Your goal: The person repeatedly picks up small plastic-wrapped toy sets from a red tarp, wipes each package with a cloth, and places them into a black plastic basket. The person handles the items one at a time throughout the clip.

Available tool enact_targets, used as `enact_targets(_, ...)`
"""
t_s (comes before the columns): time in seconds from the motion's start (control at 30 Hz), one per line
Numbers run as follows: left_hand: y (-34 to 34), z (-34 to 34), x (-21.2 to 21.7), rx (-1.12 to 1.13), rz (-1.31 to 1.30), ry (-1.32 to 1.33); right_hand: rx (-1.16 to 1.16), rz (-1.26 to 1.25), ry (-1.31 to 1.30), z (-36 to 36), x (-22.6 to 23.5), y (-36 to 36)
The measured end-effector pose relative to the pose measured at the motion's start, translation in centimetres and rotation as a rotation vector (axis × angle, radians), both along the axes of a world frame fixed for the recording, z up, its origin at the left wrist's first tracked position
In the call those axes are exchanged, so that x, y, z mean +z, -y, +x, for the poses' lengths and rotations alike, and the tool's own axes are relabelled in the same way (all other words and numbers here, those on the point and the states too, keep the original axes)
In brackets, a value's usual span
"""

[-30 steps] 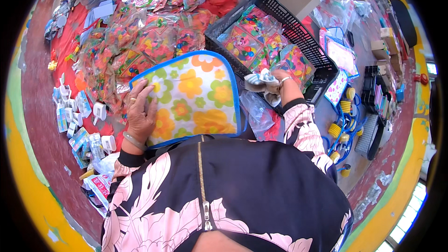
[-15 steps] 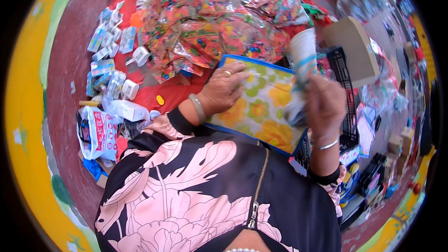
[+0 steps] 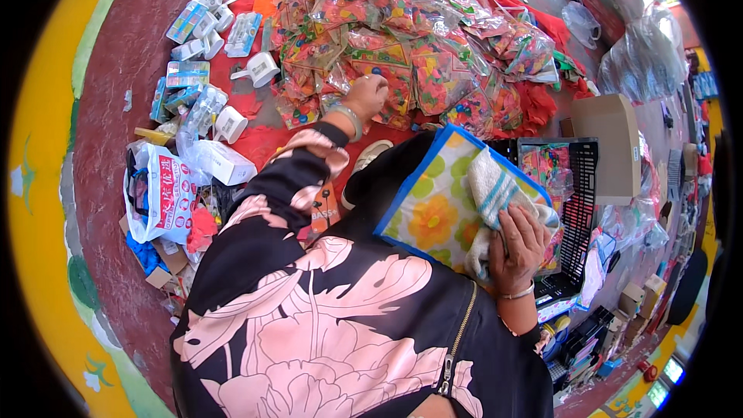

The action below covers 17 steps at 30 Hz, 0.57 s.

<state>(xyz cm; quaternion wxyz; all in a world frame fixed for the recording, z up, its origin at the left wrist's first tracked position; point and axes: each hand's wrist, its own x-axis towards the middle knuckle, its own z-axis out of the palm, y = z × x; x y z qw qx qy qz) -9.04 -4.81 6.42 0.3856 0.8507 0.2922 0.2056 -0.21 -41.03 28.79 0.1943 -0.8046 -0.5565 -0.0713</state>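
My right hand point(image 3: 520, 246) grips a white towel point(image 3: 489, 190) with blue-green stripes. The towel lies bunched against a flat panel point(image 3: 422, 213) with yellow and green flowers and a blue border, tilted on my lap. My left hand point(image 3: 367, 97), with a bangle at the wrist, reaches to the near edge of a heap of clear plastic packets point(image 3: 379, 62) holding small colourful pieces. Its fingers are curled inward, and anything in them is hidden.
Boxed white items point(image 3: 203, 23) and a white-red bag point(image 3: 166, 193) lie to the left. At the right stand a black crate point(image 3: 569, 255) with packets inside, an open cardboard box point(image 3: 607, 147) and clear plastic bags point(image 3: 642, 54). Red cloth point(image 3: 251, 139) covers part of the floor.
My left hand has left the flowered panel and moved forward to the packets. My right hand has lowered the towel onto the panel, which has shifted and turned on my lap.
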Motion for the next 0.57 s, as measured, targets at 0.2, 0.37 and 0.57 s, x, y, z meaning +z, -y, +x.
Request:
enact_targets(0.2, -6.3, 4.1, -6.2, -0.071, 0.118, -0.423, -0.044, -0.014, -0.065, 0.8, -0.2, 0.0)
enact_targets(0.37, -7.3, 7.9, -6.2, -0.153, 0.217, -0.674, -0.077, -0.035, -0.092, 1.4, -0.7, -0.4)
enact_targets(0.57, -8.8, 11.2, -6.4, -0.240, 0.209, -0.960, -0.071, -0.065, -0.084, 2.3, -0.9, -0.6)
